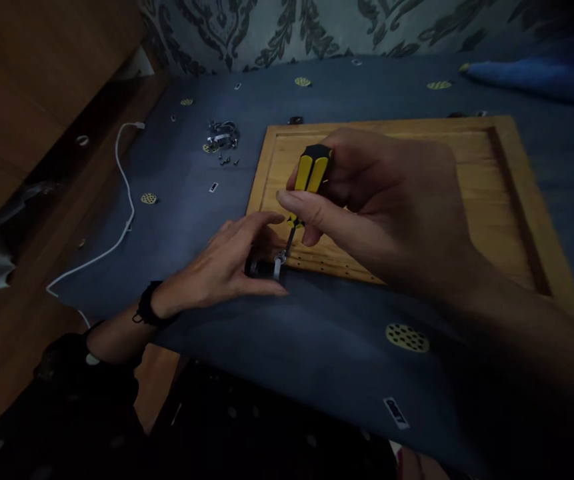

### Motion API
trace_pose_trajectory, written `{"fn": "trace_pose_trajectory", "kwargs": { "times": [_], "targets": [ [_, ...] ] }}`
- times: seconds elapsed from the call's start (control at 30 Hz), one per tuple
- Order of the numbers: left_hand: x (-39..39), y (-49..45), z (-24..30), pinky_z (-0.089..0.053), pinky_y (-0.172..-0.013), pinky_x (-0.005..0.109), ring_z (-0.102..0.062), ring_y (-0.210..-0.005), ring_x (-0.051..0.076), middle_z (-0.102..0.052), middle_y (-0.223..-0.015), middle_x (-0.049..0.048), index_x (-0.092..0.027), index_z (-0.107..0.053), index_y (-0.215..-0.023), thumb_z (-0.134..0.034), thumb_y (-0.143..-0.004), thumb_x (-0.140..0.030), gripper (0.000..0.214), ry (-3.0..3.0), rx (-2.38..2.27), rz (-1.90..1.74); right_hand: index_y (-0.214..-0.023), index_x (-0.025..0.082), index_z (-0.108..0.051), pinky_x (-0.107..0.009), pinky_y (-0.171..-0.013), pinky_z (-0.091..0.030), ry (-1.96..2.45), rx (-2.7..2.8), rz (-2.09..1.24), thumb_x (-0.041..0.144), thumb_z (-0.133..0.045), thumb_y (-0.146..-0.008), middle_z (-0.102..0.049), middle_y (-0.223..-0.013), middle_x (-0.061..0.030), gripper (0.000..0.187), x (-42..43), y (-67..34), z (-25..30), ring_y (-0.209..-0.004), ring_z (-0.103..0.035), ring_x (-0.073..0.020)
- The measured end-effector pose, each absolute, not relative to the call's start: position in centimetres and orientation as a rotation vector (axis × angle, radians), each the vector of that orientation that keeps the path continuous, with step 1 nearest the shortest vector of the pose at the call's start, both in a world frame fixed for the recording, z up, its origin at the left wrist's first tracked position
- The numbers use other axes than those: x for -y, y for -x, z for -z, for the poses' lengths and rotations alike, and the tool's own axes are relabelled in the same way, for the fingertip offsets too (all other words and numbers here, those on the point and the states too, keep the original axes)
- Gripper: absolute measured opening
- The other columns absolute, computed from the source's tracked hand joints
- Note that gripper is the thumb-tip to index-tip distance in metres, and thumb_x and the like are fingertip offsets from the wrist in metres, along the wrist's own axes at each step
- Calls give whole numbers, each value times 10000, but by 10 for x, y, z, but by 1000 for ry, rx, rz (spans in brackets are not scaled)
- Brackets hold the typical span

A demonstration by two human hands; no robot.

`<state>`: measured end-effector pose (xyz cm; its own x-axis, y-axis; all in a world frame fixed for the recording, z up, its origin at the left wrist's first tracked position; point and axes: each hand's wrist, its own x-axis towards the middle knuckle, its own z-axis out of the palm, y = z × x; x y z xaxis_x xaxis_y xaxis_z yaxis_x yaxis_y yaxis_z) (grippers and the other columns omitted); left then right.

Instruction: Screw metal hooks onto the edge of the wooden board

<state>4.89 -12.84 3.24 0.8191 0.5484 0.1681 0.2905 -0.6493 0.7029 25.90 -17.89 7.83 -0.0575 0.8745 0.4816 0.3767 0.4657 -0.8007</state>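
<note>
My right hand point(367, 180) is closed round a yellow and black screwdriver point(311, 175). Its shaft slants down, with the tip at a metal cabinet hinge point(277, 265). That hinge sits at the near left corner of a framed wooden cabinet door point(337, 250), beside a row of small dark holes. From the left, my left hand point(231, 260) curves round the hinge, index finger above and thumb below; its other fingers are partly hidden. Whether a screw is under the tip is too small to tell.
Several metal hinges point(223, 135) lie in a pile beyond the door's left edge, with loose screws point(227, 161) near them. A white cable point(125, 175) runs along the left of the dark blue patterned sheet point(267, 333). A blue item point(531, 77) lies at the far right.
</note>
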Motion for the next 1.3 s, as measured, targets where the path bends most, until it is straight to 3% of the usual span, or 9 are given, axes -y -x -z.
{"fn": "trace_pose_trajectory", "kwargs": {
  "times": [0.17,0.37,0.7,0.93,1.3],
  "targets": [
    [126,-40,-46,-517,-1053,469,-624,-1221,288,-630,-1301,97,-293,-409,-1461,-847,-747,-617,898,-2292,-628,-679,-814,239,-621,-317,-523,-489,1125,1677,-606,410,-758,-904,-654,-788,1,237,178,-260,-78,-622,-594,-148],
    [125,-35,-48,-531,-1002,475,-643,-1160,294,-655,-1239,94,-295,-402,-1478,-862,-725,-623,942,-2262,-662,-564,-814,264,-605,-336,-507,-493,1176,1665,-621,474,-782,-869,-630,-733,9,280,177,-261,-77,-603,-601,-171],
    [127,-42,-30,-515,-986,505,-657,-1149,322,-663,-1266,132,-265,-369,-1492,-836,-752,-630,948,-2263,-636,-450,-813,257,-638,-310,-491,-493,1105,1668,-576,338,-803,-887,-636,-695,40,198,179,-258,-80,-544,-637,-136],
    [129,-43,-29,-514,-946,461,-655,-1109,285,-684,-1171,92,-253,-369,-1494,-839,-811,-484,861,-2231,-660,-438,-852,253,-661,-312,-535,-534,1162,1637,-627,277,-779,-905,-653,-733,24,132,183,-257,-81,-579,-659,-145],
    [123,-41,-29,-530,-910,442,-672,-1060,276,-697,-1143,84,-262,-380,-1496,-843,-817,-464,846,-2220,-605,-426,-836,273,-663,-303,-505,-548,1185,1648,-587,336,-824,-875,-678,-760,8,177,184,-256,-82,-569,-656,-147]
  ]
}}
